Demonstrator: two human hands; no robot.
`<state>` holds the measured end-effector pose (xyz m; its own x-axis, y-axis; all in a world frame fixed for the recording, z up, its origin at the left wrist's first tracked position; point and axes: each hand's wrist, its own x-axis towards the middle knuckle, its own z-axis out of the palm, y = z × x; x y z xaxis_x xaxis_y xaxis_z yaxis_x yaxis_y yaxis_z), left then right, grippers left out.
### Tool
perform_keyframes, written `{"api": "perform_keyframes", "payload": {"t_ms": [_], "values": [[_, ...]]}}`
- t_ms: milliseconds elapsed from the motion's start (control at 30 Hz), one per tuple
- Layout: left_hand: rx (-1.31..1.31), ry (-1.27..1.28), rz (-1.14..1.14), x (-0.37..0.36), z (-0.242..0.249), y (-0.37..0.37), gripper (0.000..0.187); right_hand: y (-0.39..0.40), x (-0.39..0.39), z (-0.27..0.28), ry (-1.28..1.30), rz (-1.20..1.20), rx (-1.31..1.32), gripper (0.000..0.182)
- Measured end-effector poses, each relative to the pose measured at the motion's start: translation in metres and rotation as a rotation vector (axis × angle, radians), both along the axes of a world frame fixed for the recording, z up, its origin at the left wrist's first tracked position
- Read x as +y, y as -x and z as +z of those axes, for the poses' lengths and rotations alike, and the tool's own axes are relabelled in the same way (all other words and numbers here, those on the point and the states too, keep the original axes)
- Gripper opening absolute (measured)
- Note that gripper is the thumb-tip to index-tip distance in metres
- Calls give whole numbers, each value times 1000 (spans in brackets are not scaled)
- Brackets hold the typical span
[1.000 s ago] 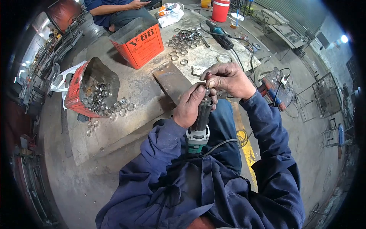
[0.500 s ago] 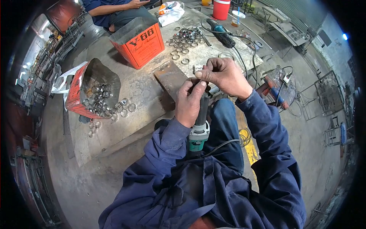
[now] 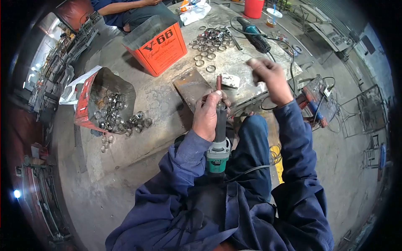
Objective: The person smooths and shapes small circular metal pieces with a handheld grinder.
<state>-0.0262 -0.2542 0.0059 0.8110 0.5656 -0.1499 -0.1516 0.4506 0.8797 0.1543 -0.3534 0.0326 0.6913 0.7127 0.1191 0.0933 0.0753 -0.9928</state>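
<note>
A die grinder (image 3: 218,161) with a green and grey body and a long black nose stands upright against my lap. My left hand (image 3: 206,119) is closed around the tip of its nose. From the fingers rises a thin reddish-brown piece (image 3: 219,82), apparently mounted in the grinder's end. My right hand (image 3: 271,80) is raised to the right, apart from the grinder; motion smears its fingers, and I cannot see anything in them. Just beyond the left hand, a whitish block (image 3: 230,80) lies on the worktable (image 3: 161,90) beside a rusty steel plate (image 3: 189,85).
Many metal rings (image 3: 211,42) lie piled at the back; more fill a tipped orange tin (image 3: 83,102). An upright orange tin (image 3: 161,50) stands behind it. A second power tool (image 3: 254,35) with its cable lies at the back right. Another person (image 3: 121,9) sits opposite.
My right hand has left the left hand and moved right. My left hand has lowered onto the grinder's nose, and the reddish-brown piece now stands upright there. The view has shifted slightly.
</note>
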Motion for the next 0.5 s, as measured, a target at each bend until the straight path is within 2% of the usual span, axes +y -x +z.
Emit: {"api": "perform_keyframes", "payload": {"t_ms": [67,133,200,267,333,400,500], "values": [[13,1,0,7,-10,-6,25,-46,0,-38,-6,-222,67,25],[25,34,8,9,-10,-9,25,-104,-4,-95,66,-366,-30,24],[16,112,-3,12,-15,-14,26,-147,-10,-147,369,-597,-389,24],[25,111,-8,16,-20,-17,26,-153,-12,-166,578,-537,-761,30],[27,108,-14,19,-22,-20,26,-143,-3,-167,886,-430,-920,33],[40,76,12,20,-23,-22,26,-143,7,-171,969,-382,-1025,30],[28,67,13,20,-23,-23,25,-143,8,-161,971,-363,-1040,28]]}}
